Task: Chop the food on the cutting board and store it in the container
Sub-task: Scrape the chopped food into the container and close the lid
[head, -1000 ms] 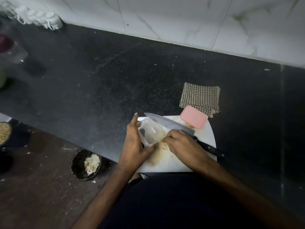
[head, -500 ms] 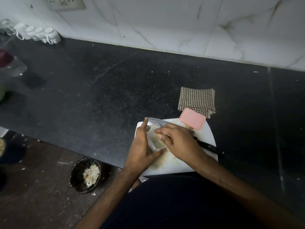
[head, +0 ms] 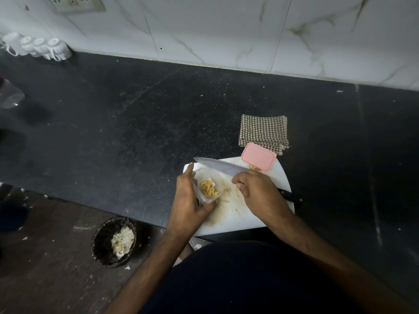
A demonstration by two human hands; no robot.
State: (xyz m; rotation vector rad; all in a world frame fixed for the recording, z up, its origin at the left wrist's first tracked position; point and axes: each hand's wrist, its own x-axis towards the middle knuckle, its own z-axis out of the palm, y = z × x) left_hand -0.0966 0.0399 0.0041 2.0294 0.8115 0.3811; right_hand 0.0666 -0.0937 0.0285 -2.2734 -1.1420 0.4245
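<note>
Hands: left hand (head: pixel 189 200) grasping container (head: pixel 207 189); right hand (head: pixel 258 193) loosely curled, nothing held. Scraps (head: pixel 227 191) at 3 o'clock to be pinched in w/ container kept steady.

The knife (head: pixel 221 167) shows only in part: its blade runs out from under the right hand (head: pixel 258 193), which covers the join of blade and handle, and just the dark handle end sticks out at the hand's right side. Whether that hand grips anything cannot be told, since its fingertips are turned under. The left hand (head: pixel 187 200) hides the near left wall of the container (head: pixel 207 189). The pink lid (head: pixel 258 156) covers part of the small food bits (head: pixel 254 167) below it. A switch plate (head: pixel 74 3) is cut by the top edge; a clear vessel (head: pixel 10 96) at the left edge is blurred.
</note>
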